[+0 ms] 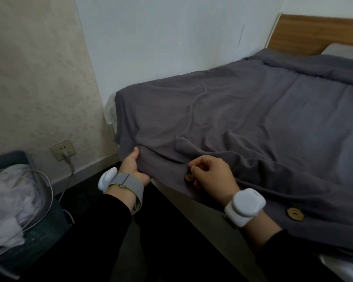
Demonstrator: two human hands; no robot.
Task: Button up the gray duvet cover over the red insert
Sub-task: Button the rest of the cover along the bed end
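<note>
The gray duvet cover (243, 119) lies spread over the bed, its near hem hanging over the mattress edge in front of the person. The left hand (134, 167) grips that hem close to the cover's left corner, thumb on top of the cloth and the other fingers tucked beneath it. A little to the right along the same hem, the right hand (212, 176) has its fingers curled and pinches the fabric, with a wooden button (188, 177) partly showing just under its fingertips; whether the button sits through its hole cannot be told. A second wooden button (295, 215) lies flat on the hem farther right, beyond the right wrist and apart from both hands. Both wrists carry white devices, the left one on a gray strap. On the dark floor to the left stands a dark basket (39, 241) holding white cloth (6, 200), near a wall socket (63, 149) with a plug in it. A wooden headboard (314, 33) rises at the bed's far end.
</note>
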